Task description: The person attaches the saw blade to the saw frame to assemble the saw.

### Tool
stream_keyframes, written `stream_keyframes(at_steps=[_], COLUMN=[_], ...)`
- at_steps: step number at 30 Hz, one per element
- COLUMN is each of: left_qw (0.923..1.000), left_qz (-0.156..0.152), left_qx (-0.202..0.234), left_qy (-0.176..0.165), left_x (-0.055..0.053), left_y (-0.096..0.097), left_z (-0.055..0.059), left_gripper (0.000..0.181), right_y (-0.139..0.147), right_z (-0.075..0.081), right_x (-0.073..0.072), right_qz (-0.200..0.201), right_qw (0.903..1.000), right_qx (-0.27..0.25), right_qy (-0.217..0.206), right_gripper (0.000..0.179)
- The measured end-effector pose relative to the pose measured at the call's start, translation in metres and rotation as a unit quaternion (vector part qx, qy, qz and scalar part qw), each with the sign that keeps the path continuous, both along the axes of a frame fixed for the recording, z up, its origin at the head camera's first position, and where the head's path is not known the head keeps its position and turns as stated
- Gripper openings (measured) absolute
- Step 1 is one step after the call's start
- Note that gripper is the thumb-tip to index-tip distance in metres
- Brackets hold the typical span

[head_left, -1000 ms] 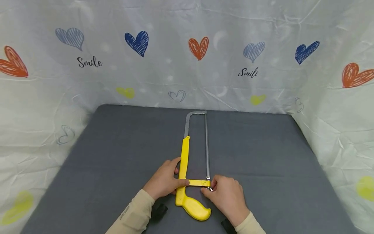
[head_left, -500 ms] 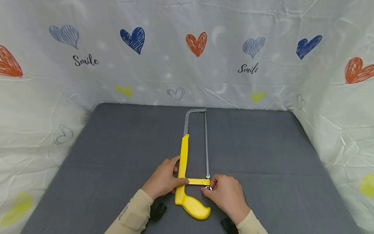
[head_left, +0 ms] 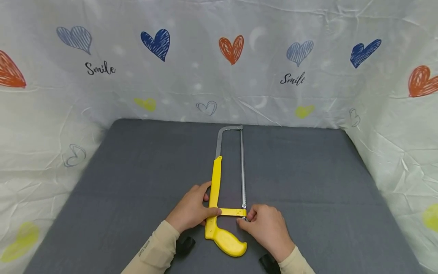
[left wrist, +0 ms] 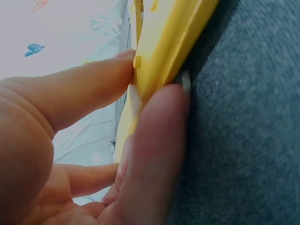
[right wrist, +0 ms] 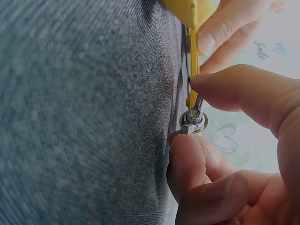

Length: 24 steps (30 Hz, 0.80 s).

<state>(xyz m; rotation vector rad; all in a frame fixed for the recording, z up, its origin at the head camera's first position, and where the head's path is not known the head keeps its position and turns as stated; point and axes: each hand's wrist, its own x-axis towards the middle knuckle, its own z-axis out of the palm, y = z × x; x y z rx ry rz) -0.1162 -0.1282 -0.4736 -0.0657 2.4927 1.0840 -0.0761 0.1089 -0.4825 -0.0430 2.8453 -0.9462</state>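
Note:
A hacksaw with a yellow frame [head_left: 215,179] lies flat on the grey cloth, its grey metal bow pointing away. Along its right side runs the straight blade [head_left: 242,171], joined at the near end to a yellow crossbar [head_left: 232,212]. My left hand [head_left: 191,210] grips the frame beside the crossbar, thumb on top and fingers along the outer side; the left wrist view shows the yellow edge between them. With thumb and forefinger, my right hand [head_left: 268,224] pinches the small metal wing nut [right wrist: 193,121] below the blade's near end. The fingers partly cover that nut.
Grey cloth [head_left: 308,171] covers the table. White curtains [head_left: 191,76] printed with hearts stand behind it and at both sides. The yellow pistol-shaped handle [head_left: 230,243] points toward me, between the wrists. Black wrist-camera parts [head_left: 186,246] sit under the forearms.
The wing nut has turned a little between my right fingers, and less of it shows now. My left hand and the hacksaw stay put; the head view has tilted slightly.

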Motion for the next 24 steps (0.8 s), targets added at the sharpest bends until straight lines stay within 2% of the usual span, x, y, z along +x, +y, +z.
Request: stream_keyframes(at_steps=[11,24], left_qw=[0.9999,0.9998], left_qz=[-0.003,-0.002], left_qx=[0.013,0.018], left_qy=[-0.006,-0.002], left_x=[0.0032,0.0002], left_y=[0.0004,-0.0025], left_z=[-0.0030,0.0023], left_gripper=[0.102,0.101], right_y=[0.0024,0.0046], right_z=[-0.0010,-0.0004], right_x=[0.0045,-0.0027], right_qz=[0.000,0.019], right_qw=[0.9997,0.9978], right_qx=[-0.016,-0.058], right_qy=[-0.020,-0.025], right_gripper=[0.033,0.021])
